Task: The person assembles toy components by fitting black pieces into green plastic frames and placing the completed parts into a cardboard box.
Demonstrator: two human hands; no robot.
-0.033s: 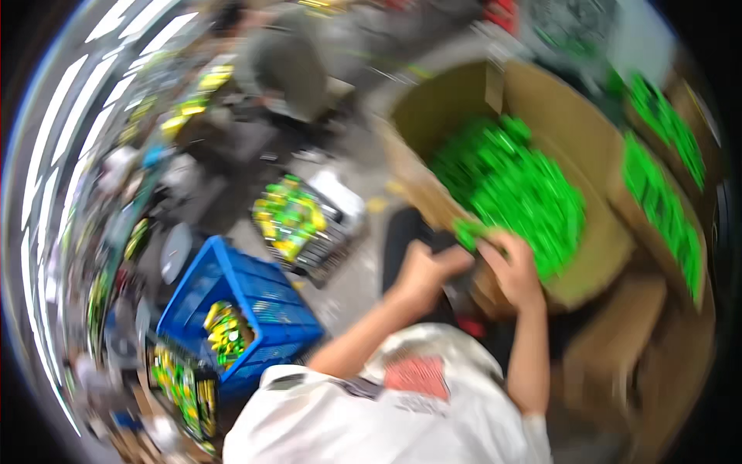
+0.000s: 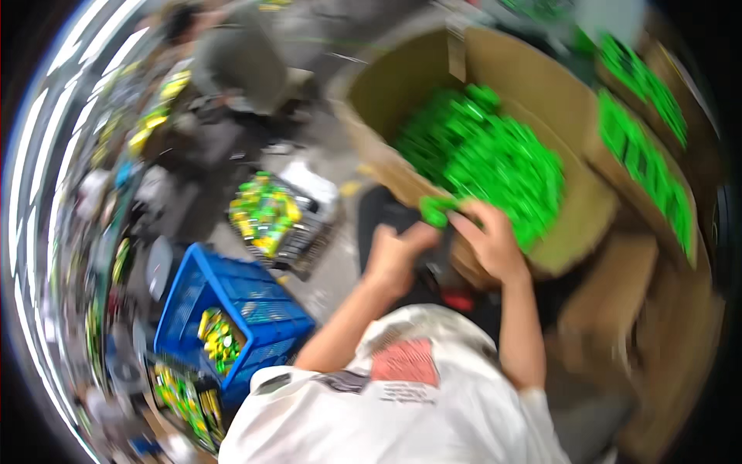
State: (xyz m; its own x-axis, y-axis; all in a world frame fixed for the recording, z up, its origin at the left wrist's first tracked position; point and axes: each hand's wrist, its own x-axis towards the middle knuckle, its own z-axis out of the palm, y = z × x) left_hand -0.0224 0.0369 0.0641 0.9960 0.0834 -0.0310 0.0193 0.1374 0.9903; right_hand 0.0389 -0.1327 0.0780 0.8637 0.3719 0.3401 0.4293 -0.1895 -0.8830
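Observation:
A small bright green plastic piece (image 2: pixel 435 210) is pinched between the fingertips of my right hand (image 2: pixel 488 238), just over the near rim of a large cardboard box (image 2: pixel 371 147). My left hand (image 2: pixel 393 254) is beside it to the left, fingers curled and thumb pointing toward the piece. What the left hand holds, if anything, is blurred. Inside the box lies a heap of similar green pieces (image 2: pixel 502 166); their exact kind is too smeared to tell.
To the left stands a blue plastic crate (image 2: pixel 270 298) with yellow and green items inside. Beyond it, a dark basket (image 2: pixel 297 247) of similar items sits on the floor. More green-topped boxes (image 2: pixel 645 166) stand at right. A person in grey (image 2: pixel 239 62) is at the far left.
The view has turned slightly, so the box, basket and hands appear farther left and higher. Both hands stay close together, with the green piece still in the right.

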